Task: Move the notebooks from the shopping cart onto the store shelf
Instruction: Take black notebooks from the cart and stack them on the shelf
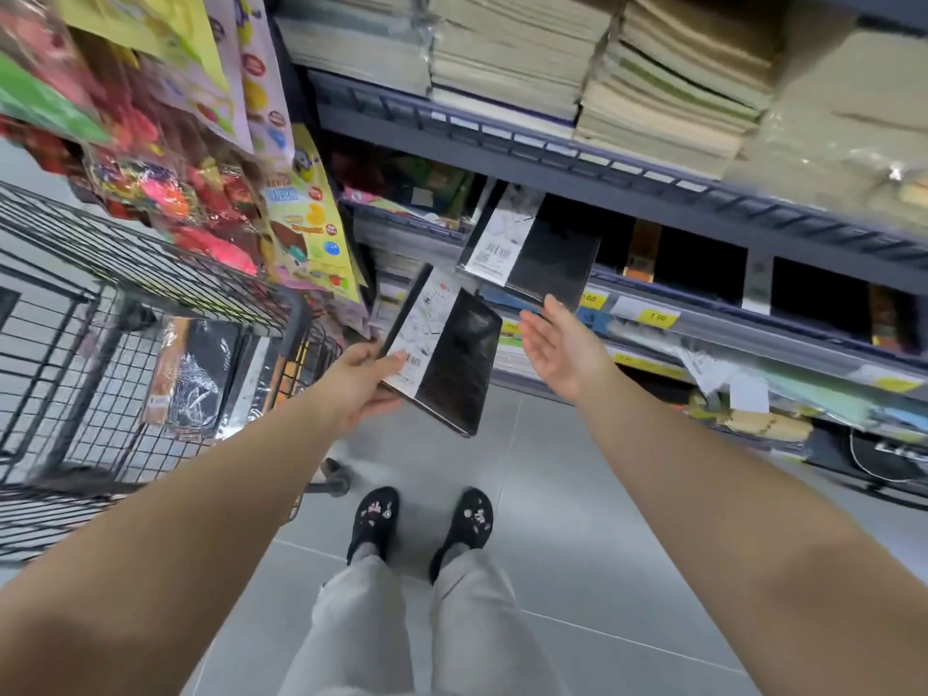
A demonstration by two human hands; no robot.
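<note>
My left hand [364, 376] grips a black notebook [454, 366] with a white label strip, tilted, in front of the shelving. Just right of it my right hand [562, 351] is open, palm up, holding nothing. A second black notebook [540, 253] of the same kind lies on the edge of the middle shelf [713, 326], just above my right fingertips and apart from them. The black wire shopping cart [150, 273] stands at the left; more wrapped dark notebooks [198, 379] lie inside it.
The grey upper shelf [552, 148] carries tall stacks of pale paper pads. Colourful packets [201, 193] hang at the left above the cart. Yellow price tags line the middle shelf rail. Below lie more goods, grey floor tiles and my feet in black slippers.
</note>
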